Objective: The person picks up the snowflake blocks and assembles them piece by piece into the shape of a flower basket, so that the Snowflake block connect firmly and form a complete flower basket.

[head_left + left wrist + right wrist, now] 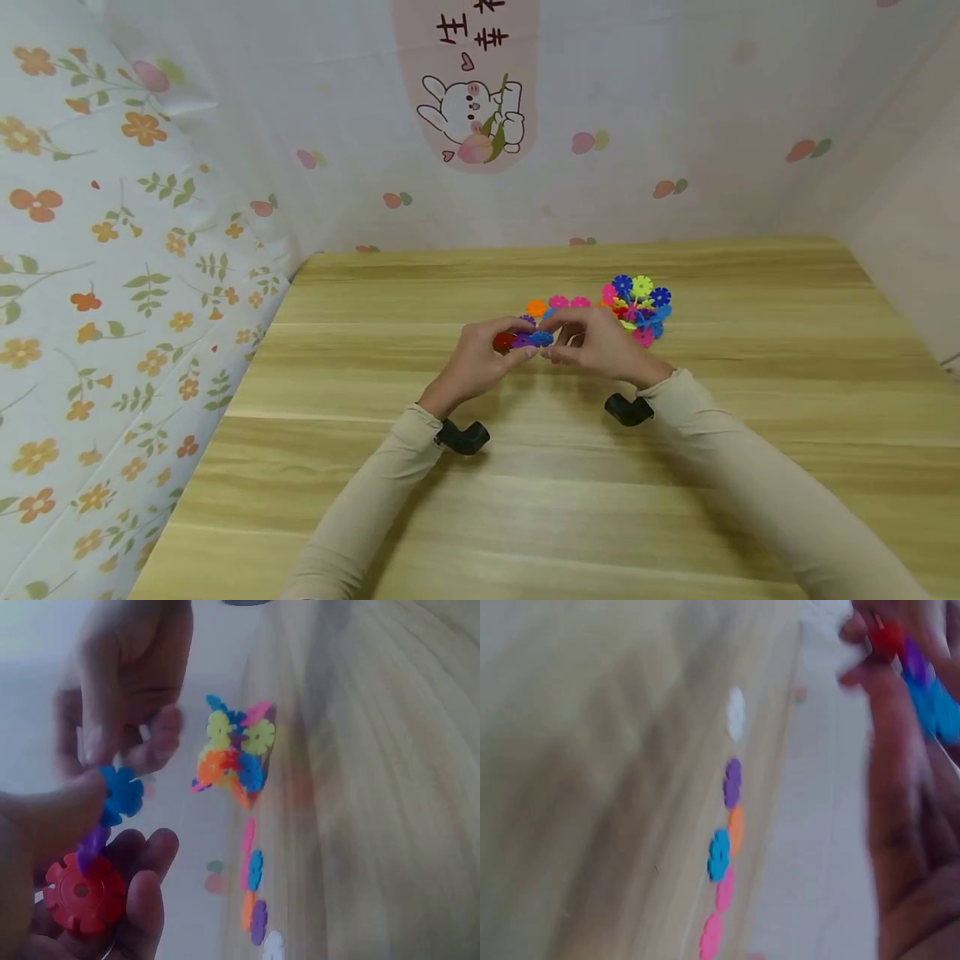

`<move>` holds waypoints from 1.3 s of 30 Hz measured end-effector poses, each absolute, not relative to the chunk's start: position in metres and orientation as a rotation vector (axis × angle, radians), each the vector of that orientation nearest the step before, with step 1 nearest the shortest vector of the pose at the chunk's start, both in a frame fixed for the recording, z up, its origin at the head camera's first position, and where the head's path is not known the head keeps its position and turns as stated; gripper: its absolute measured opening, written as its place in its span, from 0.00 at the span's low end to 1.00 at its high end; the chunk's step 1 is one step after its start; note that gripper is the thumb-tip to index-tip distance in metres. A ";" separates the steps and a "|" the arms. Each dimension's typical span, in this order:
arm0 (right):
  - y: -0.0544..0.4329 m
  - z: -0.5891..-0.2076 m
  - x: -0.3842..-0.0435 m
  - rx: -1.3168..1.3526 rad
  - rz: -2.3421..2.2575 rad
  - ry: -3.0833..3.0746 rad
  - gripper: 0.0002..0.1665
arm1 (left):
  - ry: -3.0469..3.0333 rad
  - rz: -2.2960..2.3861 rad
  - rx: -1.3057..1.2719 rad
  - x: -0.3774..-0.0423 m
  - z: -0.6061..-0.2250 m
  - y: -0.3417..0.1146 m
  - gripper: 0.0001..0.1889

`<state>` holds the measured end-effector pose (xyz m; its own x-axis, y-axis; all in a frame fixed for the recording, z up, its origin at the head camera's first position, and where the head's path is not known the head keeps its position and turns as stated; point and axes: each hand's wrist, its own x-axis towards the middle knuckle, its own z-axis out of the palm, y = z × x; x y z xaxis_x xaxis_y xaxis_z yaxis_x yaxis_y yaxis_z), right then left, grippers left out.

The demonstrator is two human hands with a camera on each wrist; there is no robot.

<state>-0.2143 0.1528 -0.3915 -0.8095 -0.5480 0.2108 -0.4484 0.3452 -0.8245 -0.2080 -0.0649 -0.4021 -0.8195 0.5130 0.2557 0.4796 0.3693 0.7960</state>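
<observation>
My left hand (483, 354) holds a short chain of notched plastic snowflake discs joined together: a red disc (84, 892), a purple disc (94, 847) and a blue disc (122, 796). The red one lies against the curled left fingers, while the left thumb presses along the blue end. From the right, my right hand (600, 346) meets the chain, thumb and forefinger pinching at the edge of the blue disc; its other fingers are loosely curled. Both hands are above the wooden table (525, 500).
Behind the right hand stands a cluster of joined discs (637, 308) in several colours. A row of loose discs, among them a white disc (736, 714), an orange disc (536, 308) and a pink disc (711, 936), lies beyond the hands. A printed cloth (637, 125) hangs along the table's back edge.
</observation>
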 end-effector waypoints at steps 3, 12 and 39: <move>0.156 -0.393 -0.228 -0.770 -1.425 2.441 0.14 | 2.607 1.494 0.883 -0.208 -0.402 -0.071 0.14; 0.133 -0.411 -0.260 -0.532 -0.554 2.921 0.24 | 2.580 1.516 0.868 -0.205 -0.403 -0.074 0.15; 0.163 -0.400 -0.213 -0.213 -1.820 2.052 0.17 | 2.379 1.723 0.956 -0.207 -0.412 -0.067 0.17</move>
